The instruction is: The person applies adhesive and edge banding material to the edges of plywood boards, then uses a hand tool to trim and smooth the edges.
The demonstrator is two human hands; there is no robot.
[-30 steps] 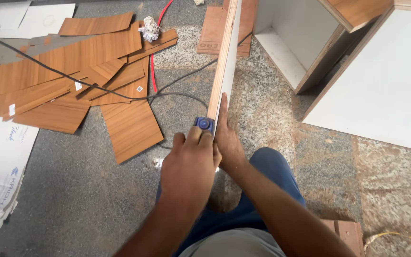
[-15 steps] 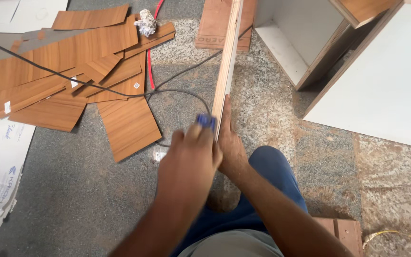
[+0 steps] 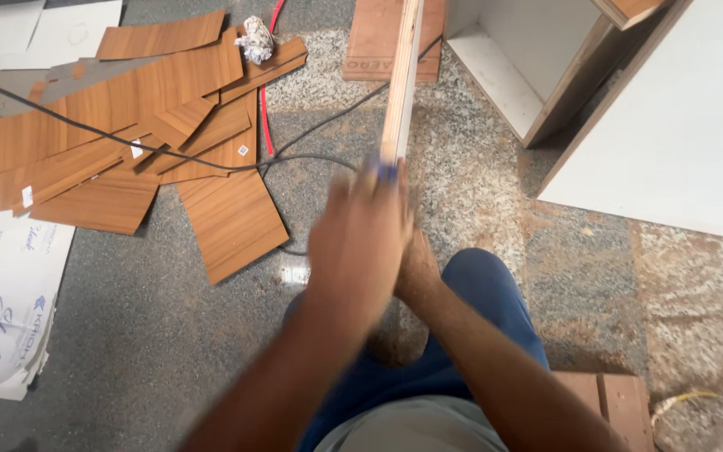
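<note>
A long, narrow wooden board [image 3: 401,75] stands on edge and runs away from me over the floor. My left hand [image 3: 360,247], blurred by motion, presses a small blue tool [image 3: 387,172] against the board's near edge. Just behind it, my right hand [image 3: 418,269] grips the board's lower end above my blue-trousered knee [image 3: 487,293]. How the board's near end rests is hidden by my hands.
Several wood-grain laminate offcuts [image 3: 127,142] lie scattered at left, crossed by a black cable [image 3: 311,159] and a red cable [image 3: 263,117]. White printed sheets [image 3: 2,285] lie far left. A white cabinet [image 3: 671,125] stands at right, with a wooden block [image 3: 612,402] near my leg.
My left hand has slid the blue tool away from me along the board's edge. My right hand has kept its grip on the board.
</note>
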